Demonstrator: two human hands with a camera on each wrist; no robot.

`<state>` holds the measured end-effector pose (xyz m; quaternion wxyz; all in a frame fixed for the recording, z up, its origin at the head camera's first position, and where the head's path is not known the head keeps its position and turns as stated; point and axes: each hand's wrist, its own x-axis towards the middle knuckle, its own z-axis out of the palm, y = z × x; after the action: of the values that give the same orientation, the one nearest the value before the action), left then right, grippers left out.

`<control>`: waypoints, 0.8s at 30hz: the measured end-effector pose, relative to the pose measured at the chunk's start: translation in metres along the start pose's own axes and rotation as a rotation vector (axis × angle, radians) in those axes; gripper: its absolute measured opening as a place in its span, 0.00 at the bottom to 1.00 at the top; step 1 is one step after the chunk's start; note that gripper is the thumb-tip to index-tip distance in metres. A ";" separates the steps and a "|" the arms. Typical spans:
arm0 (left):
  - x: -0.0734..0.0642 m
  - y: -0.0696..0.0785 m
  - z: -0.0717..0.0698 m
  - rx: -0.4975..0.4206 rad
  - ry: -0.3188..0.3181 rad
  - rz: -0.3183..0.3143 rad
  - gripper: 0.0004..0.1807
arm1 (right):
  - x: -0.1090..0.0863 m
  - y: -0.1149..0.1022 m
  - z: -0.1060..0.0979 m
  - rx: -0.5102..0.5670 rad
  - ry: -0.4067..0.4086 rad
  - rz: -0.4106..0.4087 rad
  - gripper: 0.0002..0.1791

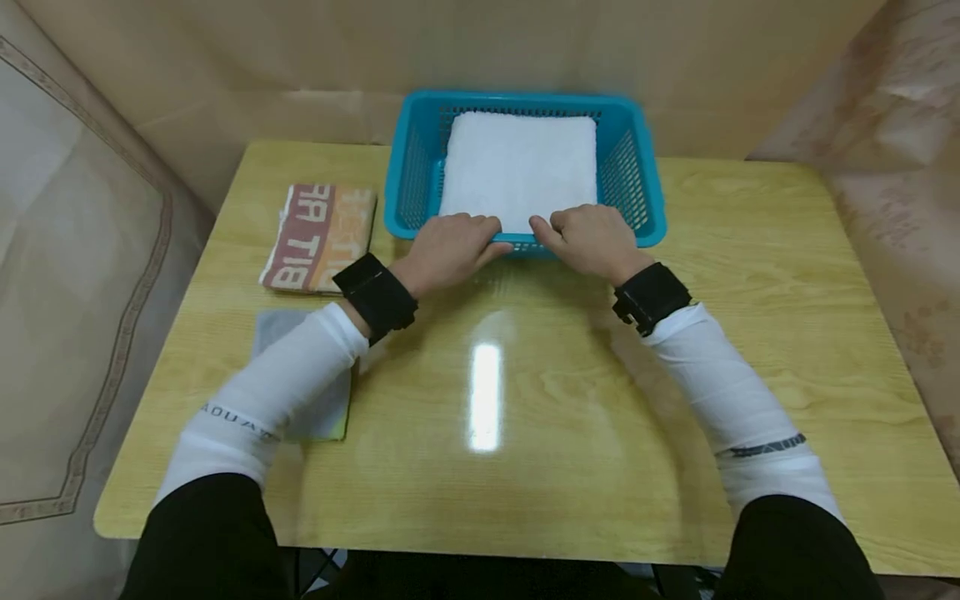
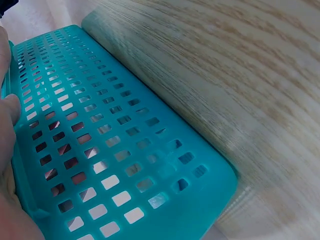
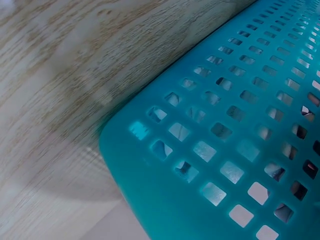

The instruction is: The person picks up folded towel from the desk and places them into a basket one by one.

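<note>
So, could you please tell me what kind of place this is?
Probably a simple indoor work area, home or workshop unclear: a wood-grain table before a beige backdrop, with a blue basket and a patterned folded towel on it.

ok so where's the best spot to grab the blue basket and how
The basket is probably best taken by its near long rim, coming from the person's side. That edge faces the person and is long enough for the left hand and right hand to grip apart; the far rim stands close to the backdrop.
</note>
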<state>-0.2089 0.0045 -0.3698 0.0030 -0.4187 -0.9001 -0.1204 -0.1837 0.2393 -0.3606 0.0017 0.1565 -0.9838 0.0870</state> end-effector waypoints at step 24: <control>-0.005 0.002 -0.006 -0.006 -0.056 0.039 0.21 | -0.004 -0.002 -0.002 0.029 -0.012 -0.015 0.34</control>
<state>-0.2049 0.0010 -0.3638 -0.0211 -0.4396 -0.8911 -0.1111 -0.1789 0.2390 -0.3581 -0.0059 0.1642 -0.9813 0.1006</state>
